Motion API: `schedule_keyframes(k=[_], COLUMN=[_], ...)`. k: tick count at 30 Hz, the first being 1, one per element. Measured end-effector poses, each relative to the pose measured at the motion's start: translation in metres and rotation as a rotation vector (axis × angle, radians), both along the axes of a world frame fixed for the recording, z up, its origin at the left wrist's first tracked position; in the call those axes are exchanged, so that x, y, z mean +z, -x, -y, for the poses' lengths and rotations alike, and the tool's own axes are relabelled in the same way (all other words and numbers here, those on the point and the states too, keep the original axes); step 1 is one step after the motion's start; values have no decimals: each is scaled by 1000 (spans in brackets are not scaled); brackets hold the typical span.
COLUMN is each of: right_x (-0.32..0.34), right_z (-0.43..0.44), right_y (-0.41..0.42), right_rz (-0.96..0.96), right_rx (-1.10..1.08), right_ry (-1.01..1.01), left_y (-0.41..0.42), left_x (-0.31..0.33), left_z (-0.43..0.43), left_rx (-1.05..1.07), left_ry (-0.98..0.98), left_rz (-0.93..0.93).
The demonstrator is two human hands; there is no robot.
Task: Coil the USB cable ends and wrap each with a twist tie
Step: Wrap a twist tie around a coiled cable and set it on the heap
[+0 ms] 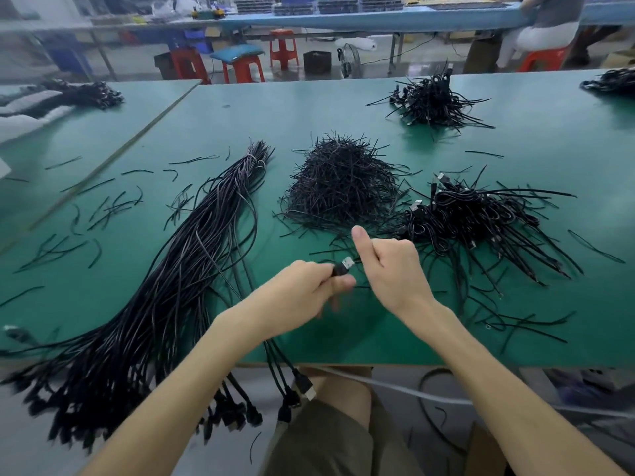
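Observation:
My left hand [309, 286] grips a black USB cable just behind its silver plug [345, 264], which points up and to the right. My right hand [391, 266] hovers right beside the plug, fingers curled and thumb raised; whether it holds anything is hidden. A thick bundle of long black USB cables [178, 269] runs from the table's middle down over the front edge at my left. A heap of black twist ties [340, 187] lies just beyond my hands. A pile of coiled, tied cables [477, 221] lies at the right.
A green table [515, 149] bears a second tied pile [434, 101] at the far right and loose ties [103, 207] scattered at left. Another green table [51, 159] adjoins on the left. Red stools [240, 68] and a seated person [543, 32] are behind.

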State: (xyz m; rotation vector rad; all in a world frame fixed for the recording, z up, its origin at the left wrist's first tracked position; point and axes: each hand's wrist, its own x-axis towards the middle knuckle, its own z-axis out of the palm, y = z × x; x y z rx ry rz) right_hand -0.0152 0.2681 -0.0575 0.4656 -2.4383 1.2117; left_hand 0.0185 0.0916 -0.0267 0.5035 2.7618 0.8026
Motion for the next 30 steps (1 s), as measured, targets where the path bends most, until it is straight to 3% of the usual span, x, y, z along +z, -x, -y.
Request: schedule_keyframes(k=[4,6,9,16,20,22,24,28,30], right_x=[4,7,3,-9,-8,-8,-8,-5,-2], right_z=[15,24,35,31,18,12,6,2,3], right_y=[-9,-15,-27,-32,-30,-27,-22,-10,-7], right_rz=[68,113,116,102,-139,-246,-314,-363,-310], right_rx=[35,51,90,90,95,78,58,-17,-46], right_ry=[215,351,390,239,-56,-164,-218,-288,-239], left_y=[5,5,5,12,13,11,9,3,2], left_x=[-8,-9,-8,9,16,17,16,16,11], left_z=[-6,-15,-27,-24,-5,5,17,30,25], left_rx=[90,106,213,299,225,177,122,-98,-89], left_ry=[-286,-609,-1190,-1707,-1890,-1832,-1577,-587,-296], left_rz=[-84,-15,267,501,615,660,597,357,327])
